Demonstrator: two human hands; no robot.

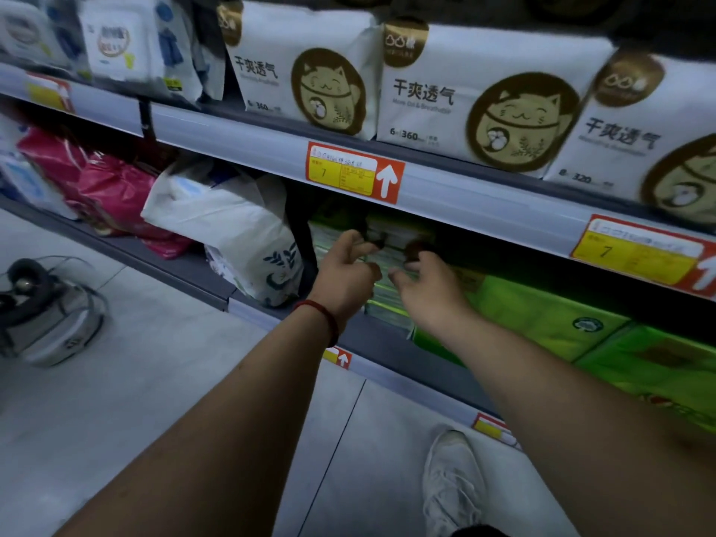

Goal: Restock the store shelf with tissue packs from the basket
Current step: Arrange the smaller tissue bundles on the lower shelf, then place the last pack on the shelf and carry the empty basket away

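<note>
Green and white pack (399,232) stands on the lower shelf (407,375), set back from the front lip, in the slot between a white bag (232,222) on its left and a row of bright green packs (542,315) on its right.

Left hand (348,267): fingers curled over the pack's upper left edge, gripping it. A red cord (323,315) circles the wrist.

Right hand (426,284): thumb at the upper edge and bent fingers against the front face, pinching the pack. Both forearms cross the shelf lip from the aisle.

Clearance: the rail of the upper shelf (232,137) overhangs the slot, with a dark gap between it and the top of the pack. A price tag (354,173) sits on that rail directly above the hands. The green row touches or nearly touches the pack on the right; blur prevents a firm reading. To the left, a narrow dark gap separates the pack from the white bag. Bare dark deck shows at the front edge below the bag.

Pink packs (112,195) lie further left along the same shelf. White cat-print packs (476,106) fill the upper shelf to its front edge.

Basket (50,315): metal, on the floor (155,381) at the far left, well apart from the hands; contents unreadable. A white shoe (451,494) stands just beside the shelf base.
</note>
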